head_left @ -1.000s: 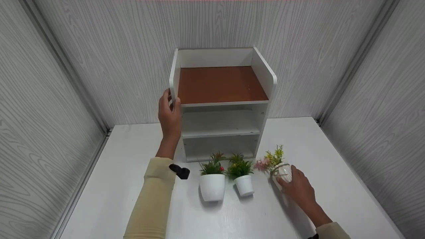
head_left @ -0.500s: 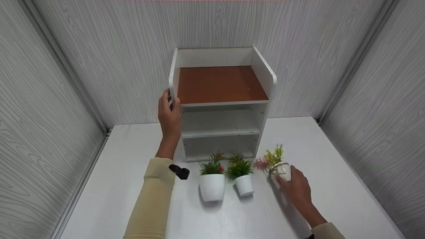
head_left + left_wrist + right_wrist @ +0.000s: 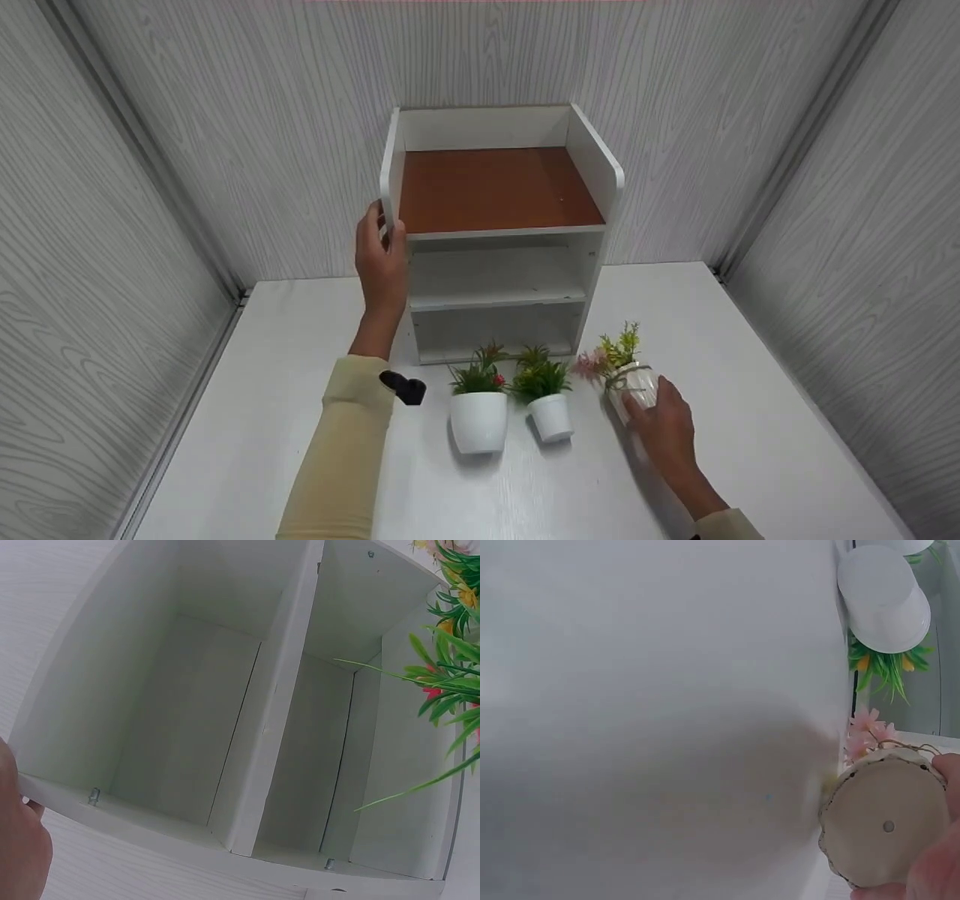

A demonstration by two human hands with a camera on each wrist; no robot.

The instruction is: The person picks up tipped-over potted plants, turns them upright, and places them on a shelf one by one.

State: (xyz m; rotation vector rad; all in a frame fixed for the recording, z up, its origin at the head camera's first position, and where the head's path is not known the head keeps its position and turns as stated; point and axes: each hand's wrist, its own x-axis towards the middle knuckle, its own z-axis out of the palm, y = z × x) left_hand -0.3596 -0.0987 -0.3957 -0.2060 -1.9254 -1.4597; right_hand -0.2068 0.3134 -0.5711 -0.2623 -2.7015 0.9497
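Observation:
My left hand grips the left side panel of a small white shelf unit with a brown top board. In the left wrist view, the fingers show at the edge of that panel. My right hand holds a cream flower pot with twine round its neck and pink and yellow flowers. The pot tilts with its flowers toward the shelf. From the right wrist view its round base faces the camera, with a small hole in it and thumb and fingers round its side.
A larger white potted plant and a smaller white potted plant lie on the white table in front of the shelf, foliage toward it. Grey wood-grain walls stand behind and at both sides.
My right hand has shifted slightly left with the flower pot, which has moved a little toward the shelf. The left hand keeps its grip on the panel.

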